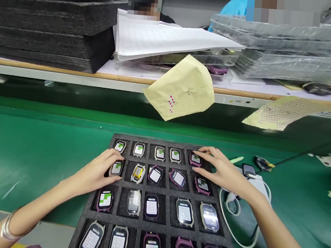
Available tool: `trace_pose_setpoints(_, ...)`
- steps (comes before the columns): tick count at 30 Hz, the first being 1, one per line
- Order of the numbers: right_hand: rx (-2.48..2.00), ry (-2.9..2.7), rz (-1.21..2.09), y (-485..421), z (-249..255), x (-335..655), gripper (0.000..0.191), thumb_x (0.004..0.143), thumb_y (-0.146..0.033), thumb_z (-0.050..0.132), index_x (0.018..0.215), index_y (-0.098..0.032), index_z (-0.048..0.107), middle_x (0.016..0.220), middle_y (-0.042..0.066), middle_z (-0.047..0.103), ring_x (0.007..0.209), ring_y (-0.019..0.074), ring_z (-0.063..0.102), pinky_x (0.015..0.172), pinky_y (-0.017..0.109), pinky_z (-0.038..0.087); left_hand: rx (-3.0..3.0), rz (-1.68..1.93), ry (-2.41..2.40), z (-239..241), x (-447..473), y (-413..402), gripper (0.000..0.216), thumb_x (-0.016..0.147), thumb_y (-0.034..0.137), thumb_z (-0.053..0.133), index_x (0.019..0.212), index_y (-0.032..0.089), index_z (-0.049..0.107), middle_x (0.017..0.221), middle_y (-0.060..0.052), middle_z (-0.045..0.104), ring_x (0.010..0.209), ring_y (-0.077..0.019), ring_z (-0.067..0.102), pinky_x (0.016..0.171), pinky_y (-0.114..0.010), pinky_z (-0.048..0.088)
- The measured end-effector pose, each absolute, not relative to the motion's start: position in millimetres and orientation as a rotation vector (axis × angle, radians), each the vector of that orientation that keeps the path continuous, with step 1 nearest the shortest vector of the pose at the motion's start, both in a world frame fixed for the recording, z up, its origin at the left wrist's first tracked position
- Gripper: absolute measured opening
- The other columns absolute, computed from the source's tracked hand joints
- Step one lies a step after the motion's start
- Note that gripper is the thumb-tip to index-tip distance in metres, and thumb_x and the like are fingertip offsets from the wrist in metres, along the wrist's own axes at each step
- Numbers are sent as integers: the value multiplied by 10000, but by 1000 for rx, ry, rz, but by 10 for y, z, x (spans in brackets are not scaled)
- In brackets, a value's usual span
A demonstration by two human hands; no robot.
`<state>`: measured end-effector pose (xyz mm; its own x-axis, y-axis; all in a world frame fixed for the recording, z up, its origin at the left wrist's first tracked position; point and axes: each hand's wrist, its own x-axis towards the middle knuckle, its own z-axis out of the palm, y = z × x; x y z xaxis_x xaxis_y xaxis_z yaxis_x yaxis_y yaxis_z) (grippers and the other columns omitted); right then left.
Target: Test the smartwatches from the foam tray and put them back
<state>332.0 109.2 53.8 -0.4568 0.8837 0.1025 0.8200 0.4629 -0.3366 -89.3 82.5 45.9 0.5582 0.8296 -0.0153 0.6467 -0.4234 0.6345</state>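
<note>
A black foam tray (165, 186) lies in front of me, its square compartments holding smartwatch bodies without straps, many with lit screens. My left hand (100, 170) reaches in from the left. Its thumb and fingers close around the edges of a grey smartwatch (116, 168) in the second row's left compartment. My right hand (217, 168) is at the far right corner, thumb and fingers around a purple smartwatch (196, 159) in the back row. Below it sits another purple smartwatch (202, 184). One second-row watch (138, 173) shows a yellow part.
The tray rests on a green bench (32, 144). A white cable (232, 236) and a small dark watch-like device (248, 170) lie to the right. On the shelf stand black foam blocks (46, 34), papers (166, 38) and clear plastic trays (288, 53). Yellow notes (185, 89) hang down.
</note>
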Motion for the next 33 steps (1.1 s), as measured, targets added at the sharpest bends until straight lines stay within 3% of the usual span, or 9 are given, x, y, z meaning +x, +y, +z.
trace_pose_setpoints(5, -1321, -2516, 376, 848, 661, 3053, 280, 954, -262, 494, 1181, -174, 632, 1146, 152, 548, 1085, 304, 542, 918, 481, 468, 2392, 274, 1218, 444, -976, 845, 370, 910, 315, 550, 1254, 203, 471, 1314, -130, 476, 1246, -294, 461, 1026, -466, 425)
trace_pose_setpoints(9, -1182, -2746, 528, 711, 783, 2830, 429, 880, -72, 493, 1276, -212, 580, 1240, 138, 516, 1170, 299, 495, 965, 478, 445, 2601, 187, 1168, 594, -895, 862, 408, 873, 295, 591, 1254, 184, 498, 1375, -151, 419, 1302, -337, 377, 1050, -512, 382)
trace_pose_setpoints(14, -1224, -2938, 464, 816, 868, 2666, 581, 734, 18, 614, 1269, -208, 595, 1185, 132, 526, 1078, 320, 535, 912, 488, 469, 2694, 51, 1008, 736, -480, 865, 396, 873, 163, 527, 1265, 125, 484, 1245, -157, 525, 1150, -307, 507, 958, -464, 453)
trace_pose_setpoints(20, -1234, -3081, 307, 941, 888, 2540, 503, 689, -57, 776, 1153, -204, 652, 1118, 126, 529, 992, 323, 574, 850, 470, 493, 2696, -320, 868, 844, -190, 949, 491, 772, -25, 444, 1247, 91, 490, 1123, -146, 587, 959, -274, 624, 812, -374, 517)
trace_pose_setpoints(24, -1183, -3086, 290, 981, 911, 2539, 485, 659, -68, 818, 1106, -184, 671, 1085, 118, 539, 984, 320, 578, 836, 448, 498, 2700, -264, 831, 874, -214, 953, 617, 782, -61, 380, 1379, 96, 380, 1134, -162, 597, 1020, -283, 620, 823, -362, 508)
trace_pose_setpoints(26, -1133, -3076, 351, 1011, 904, 2576, 463, 665, -74, 818, 1091, -184, 674, 1053, 103, 549, 972, 307, 581, 815, 418, 502, 2713, -243, 801, 864, -222, 946, 662, 790, -57, 383, 1414, 165, 350, 1080, -131, 612, 934, -267, 644, 765, -345, 514)
trace_pose_setpoints(29, -1064, -2974, 547, 1043, 852, 2654, 419, 746, -193, 793, 1139, -189, 647, 1080, 102, 563, 994, 293, 580, 814, 395, 503, 2774, -276, 800, 845, -206, 937, 519, 808, -37, 406, 1246, 218, 515, 1009, -104, 609, 832, -258, 648, 690, -337, 519)
trace_pose_setpoints(33, -1069, -2639, 855, 1011, 779, 2726, 411, 819, -374, 732, 1174, -203, 615, 1220, 106, 583, 1126, 291, 558, 944, 422, 467, 2829, -318, 802, 851, -194, 947, 387, 847, -8, 414, 1133, 199, 572, 1066, -130, 587, 907, -277, 642, 735, -368, 545)
